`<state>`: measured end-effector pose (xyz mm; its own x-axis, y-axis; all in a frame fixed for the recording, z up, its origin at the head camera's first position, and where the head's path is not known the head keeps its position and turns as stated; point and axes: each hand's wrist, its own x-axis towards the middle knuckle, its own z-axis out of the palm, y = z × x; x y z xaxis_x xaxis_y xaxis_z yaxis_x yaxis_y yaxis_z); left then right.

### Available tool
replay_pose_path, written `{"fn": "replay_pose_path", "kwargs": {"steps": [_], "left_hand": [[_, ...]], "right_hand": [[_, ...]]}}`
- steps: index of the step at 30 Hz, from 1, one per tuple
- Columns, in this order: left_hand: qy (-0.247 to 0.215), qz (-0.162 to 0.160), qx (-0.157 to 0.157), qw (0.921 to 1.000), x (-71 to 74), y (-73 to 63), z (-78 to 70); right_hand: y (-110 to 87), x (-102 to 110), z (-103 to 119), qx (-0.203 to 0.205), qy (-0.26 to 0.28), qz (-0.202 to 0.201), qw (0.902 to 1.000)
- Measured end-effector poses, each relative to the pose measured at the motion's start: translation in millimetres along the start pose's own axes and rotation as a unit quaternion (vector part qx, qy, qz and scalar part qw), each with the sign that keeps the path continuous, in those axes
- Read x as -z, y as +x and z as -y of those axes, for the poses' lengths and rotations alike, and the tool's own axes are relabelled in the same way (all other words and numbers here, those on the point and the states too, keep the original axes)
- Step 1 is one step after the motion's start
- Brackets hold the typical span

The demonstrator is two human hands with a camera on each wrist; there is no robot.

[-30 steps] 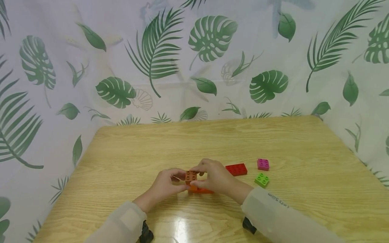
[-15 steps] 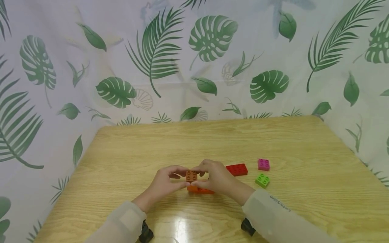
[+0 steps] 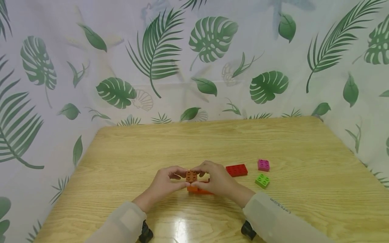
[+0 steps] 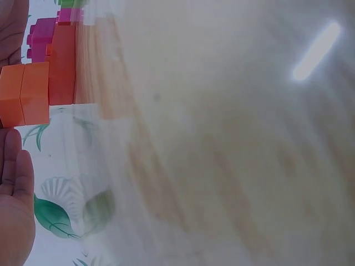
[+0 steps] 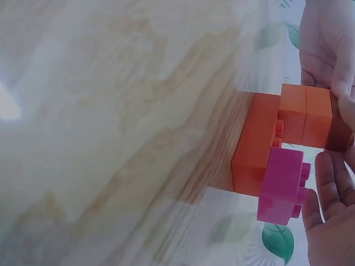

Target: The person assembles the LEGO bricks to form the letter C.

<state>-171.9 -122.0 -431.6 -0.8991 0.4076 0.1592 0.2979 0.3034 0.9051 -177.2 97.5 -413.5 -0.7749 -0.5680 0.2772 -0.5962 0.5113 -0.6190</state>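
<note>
In the head view a brown four-stud brick [image 3: 191,176] tops a small stack near the front middle of the table. My left hand [image 3: 167,180] pinches it from the left, and my right hand [image 3: 217,177] pinches it from the right, the thumbs meeting at its front. Two orange bricks [image 5: 305,116] lie stacked beneath it in the right wrist view. They sit on one end of a long red-orange brick [image 5: 255,144], whose other end carries a magenta brick [image 5: 280,185]. My right hand hides that magenta brick in the head view.
To the right of my hands lies a long red brick [image 3: 236,170]. Beyond it are a pink four-stud brick [image 3: 263,165] and a lime green one [image 3: 262,181]. A leaf-patterned cloth [image 3: 182,67] hangs behind the wooden table [image 3: 136,145].
My left thumb has shifted up from the orange brick to the brown brick's front edge, close to my right thumb. More of the orange front shows below. The loose bricks have stayed in place.
</note>
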Motion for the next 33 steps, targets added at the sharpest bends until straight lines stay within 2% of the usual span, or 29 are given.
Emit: {"fn": "replay_pose_path", "kwargs": {"steps": [9, 16, 20, 23, 28, 33], "left_hand": [[0.004, 0.001, 0.009, 0.9999, -0.7, -0.5, -1.1], [0.006, -0.002, 0.012, 0.9999, -0.6, -0.3, -0.1], [0.001, -0.005, 0.026, 0.9997, -1.1, -0.4, 0.4], [0.002, -0.009, 0.036, 0.9993, -2.0, -0.6, -0.7], [0.002, -0.01, 0.041, 0.9991, -2.2, -3.3, -15.2], [0.002, -0.005, 0.039, 0.9992, -0.3, -7.2, -35.5]], "right_hand": [[-12.2, 2.0, -7.0, 0.027, 0.029, -0.039, 0.9985], [-27.2, 10.1, -15.8, 0.027, 0.0, -0.063, 0.9976], [-37.5, 15.7, -23.5, 0.028, -0.017, -0.076, 0.9966], [-45.9, 20.0, -32.2, 0.044, -0.022, -0.092, 0.9946], [-60.6, 30.5, -46.0, 0.058, -0.054, -0.116, 0.9901], [-75.3, 45.9, -53.1, 0.043, -0.085, -0.122, 0.988]]}}
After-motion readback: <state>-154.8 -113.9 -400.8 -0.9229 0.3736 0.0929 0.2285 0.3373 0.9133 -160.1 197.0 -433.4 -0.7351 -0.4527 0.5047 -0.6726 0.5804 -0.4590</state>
